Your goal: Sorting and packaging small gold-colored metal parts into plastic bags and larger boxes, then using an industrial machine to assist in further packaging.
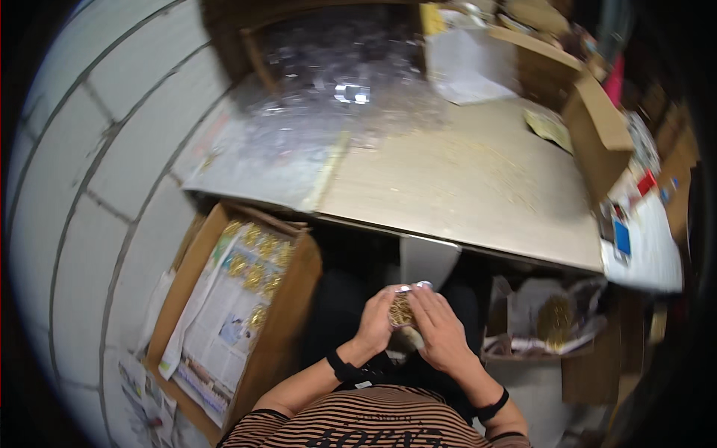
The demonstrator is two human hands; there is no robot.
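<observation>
At lower centre, the left hand [376,326] and right hand [442,330] clasp a packet of gold-coloured pieces [401,309]; a cardboard box [290,306] sits lower left.

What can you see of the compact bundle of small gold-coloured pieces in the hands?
The compact bundle of small gold-coloured pieces looks metallic and densely packed; single pieces are too blurred to make out. Glints at its top suggest clear film, but that's unsure. It is held off the pale, flat-topped table, in front of the body. The left hand cups one side; the right hand's fingers lie against the other.
</observation>
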